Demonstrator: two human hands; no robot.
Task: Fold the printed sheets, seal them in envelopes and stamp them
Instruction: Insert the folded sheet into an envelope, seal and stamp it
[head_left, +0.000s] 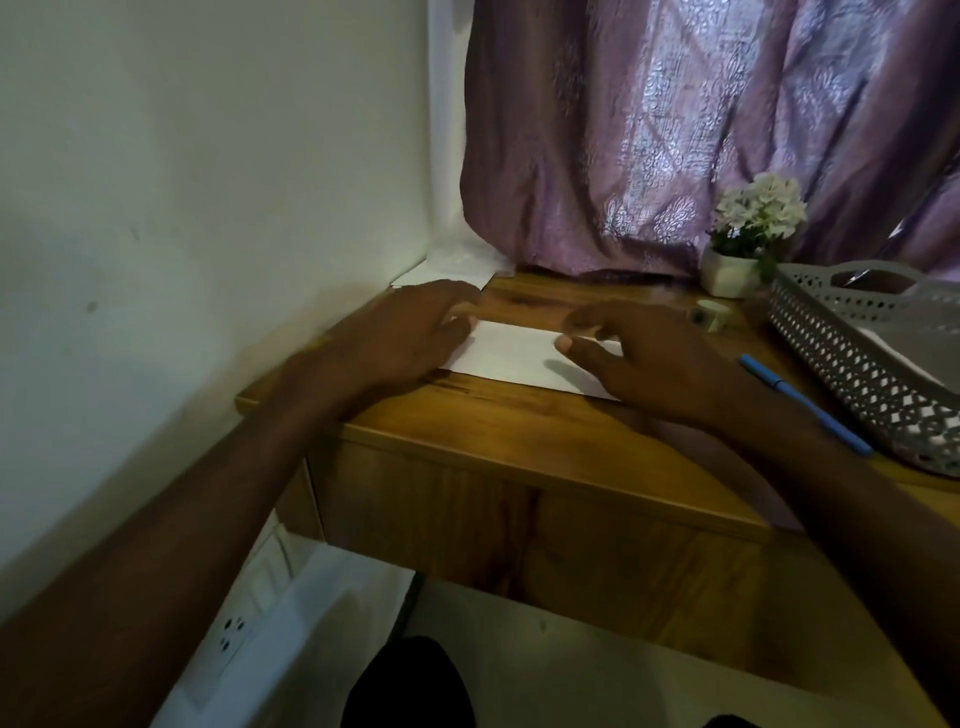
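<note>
A white folded sheet lies flat on the wooden desk, long side running left to right. My left hand rests on its left end with the fingers spread over the paper. Over the sheet's right end, my right hand has its thumb and fingertips down on the paper. Both hands are slightly blurred. More white sheets lie in the far left corner against the wall. A small pale green stamp stands on the desk right of my right hand.
A grey perforated tray holding paper fills the right side. A blue pen lies along its near edge. A white pot of white flowers stands at the back by the purple curtain. The wall runs along the left.
</note>
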